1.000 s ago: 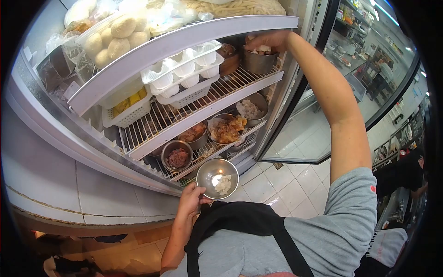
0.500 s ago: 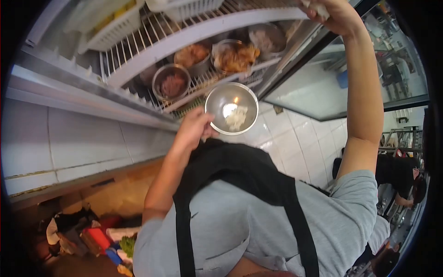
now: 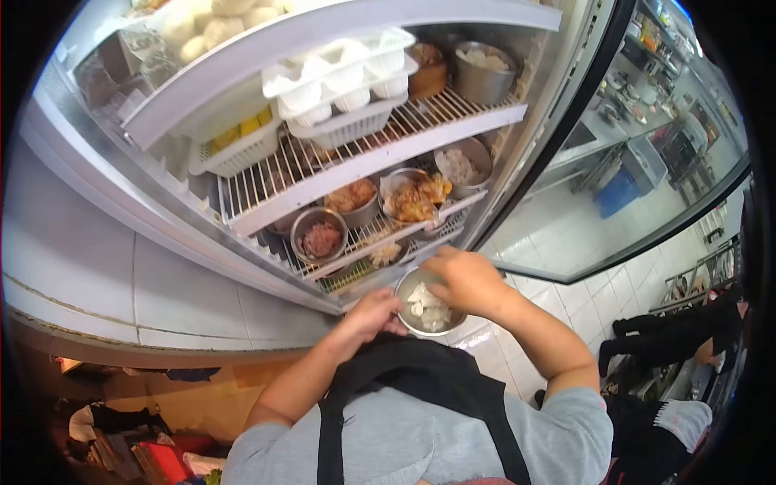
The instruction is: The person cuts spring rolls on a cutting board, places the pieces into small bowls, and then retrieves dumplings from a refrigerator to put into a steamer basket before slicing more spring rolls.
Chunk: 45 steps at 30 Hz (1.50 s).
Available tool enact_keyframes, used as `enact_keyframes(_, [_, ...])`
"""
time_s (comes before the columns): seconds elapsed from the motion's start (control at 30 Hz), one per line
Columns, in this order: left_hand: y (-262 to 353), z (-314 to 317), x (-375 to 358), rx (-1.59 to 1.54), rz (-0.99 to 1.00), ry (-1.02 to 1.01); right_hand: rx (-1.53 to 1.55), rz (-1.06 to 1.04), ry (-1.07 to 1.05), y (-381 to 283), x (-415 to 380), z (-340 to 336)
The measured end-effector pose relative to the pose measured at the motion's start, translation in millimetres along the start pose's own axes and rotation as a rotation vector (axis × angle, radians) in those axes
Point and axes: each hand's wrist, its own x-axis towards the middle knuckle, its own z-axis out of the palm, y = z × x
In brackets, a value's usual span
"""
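Note:
A metal bowl (image 3: 408, 322) with pale, whitish pieces of food (image 3: 428, 307) inside is in front of my apron, just outside the open fridge. My left hand (image 3: 377, 314) is closed on the bowl's left rim. Over the bowl's upper right side is my right hand (image 3: 467, 279), its fingers curled down towards the food. The hand's back hides whatever lies between those fingers. On the shelf just beyond the bowl stand a small metal bowl of reddish minced meat (image 3: 321, 240) and a container of browned food pieces (image 3: 412, 200).
White egg trays (image 3: 343, 77) sit on a wire shelf above, beside a white basket (image 3: 242, 153). Rounded pale items (image 3: 214, 28) lie higher up. The glass fridge door (image 3: 566, 186) stands open at right. Behind it, people in dark clothes (image 3: 679, 331) are at the far right.
My right hand has come down from the upper shelf, where it held something pale, to the bowl. The bowl now shows more pale pieces. The view has tilted up, showing more shelves.

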Motion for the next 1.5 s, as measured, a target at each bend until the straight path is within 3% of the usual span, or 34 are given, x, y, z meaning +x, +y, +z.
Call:
enact_keyframes(0.1, [-7,-13,-7,-0.008,-0.015,0.031,0.236,0.114,0.303,3,-18,-45])
enact_keyframes(0.17, [-7,-19,-19,-0.014,0.01,0.086,0.296,0.202,0.533,27,-36,-35])
enact_keyframes(0.2, [-15,-28,-20,-0.041,0.016,0.104,0.295,0.42,0.603,45,-49,-8])
enact_keyframes(0.27, [-17,-36,-34,-0.094,0.065,0.152,0.02,0.313,0.27,91,-82,52])
enact_keyframes(0.37, [-31,-54,-50,-0.189,0.148,0.217,0.15,0.372,0.107,104,-105,97])
enact_keyframes(0.4, [-36,-63,-50,-0.187,0.149,0.279,0.157,0.374,0.084,105,-85,83])
enact_keyframes(0.47, [-55,-77,-55,-0.218,0.155,0.316,0.394,0.259,0.401,71,-23,35])
enact_keyframes(0.53, [-49,-79,-66,-0.192,0.12,0.338,0.295,-0.027,0.662,1,36,-53])
enact_keyframes(0.63, [-41,-74,-68,-0.166,0.135,0.351,0.127,-0.362,0.941,-48,110,-131])
enact_keyframes(0.73, [-36,-63,-69,-0.178,0.189,0.351,-0.11,-0.197,0.859,-56,167,-157])
enact_keyframes(0.77, [-36,-60,-69,-0.196,0.238,0.339,-0.116,-0.248,0.952,-75,172,-166])
enact_keyframes(0.83, [-40,-57,-72,-0.184,0.241,0.307,0.181,-0.083,0.787,-88,172,-178])
enact_keyframes(0.87, [-40,-56,-73,-0.19,0.243,0.321,0.129,-0.17,0.909,-84,172,-175])
enact_keyframes(0.93, [-33,-49,-76,-0.209,0.24,0.341,0.216,-0.173,0.91,-81,167,-169])
enact_keyframes(1.03, [-35,-58,-72,-0.197,0.192,0.321,0.379,-0.179,0.916,-73,146,-161])
enact_keyframes(1.1, [-35,-65,-65,-0.17,0.166,0.304,0.441,-0.298,0.92,-49,121,-154])
enact_keyframes(1.27, [-9,-65,-38,-0.048,0.141,0.16,0.363,-0.36,0.968,-26,-17,-152])
enact_keyframes(1.43, [2,-36,8,0.062,0.096,0.041,0.644,-0.06,1.104,-57,-143,-91])
enact_keyframes(1.5, [4,-5,21,0.112,0.063,-0.053,0.435,0.202,0.972,-44,-212,-56])
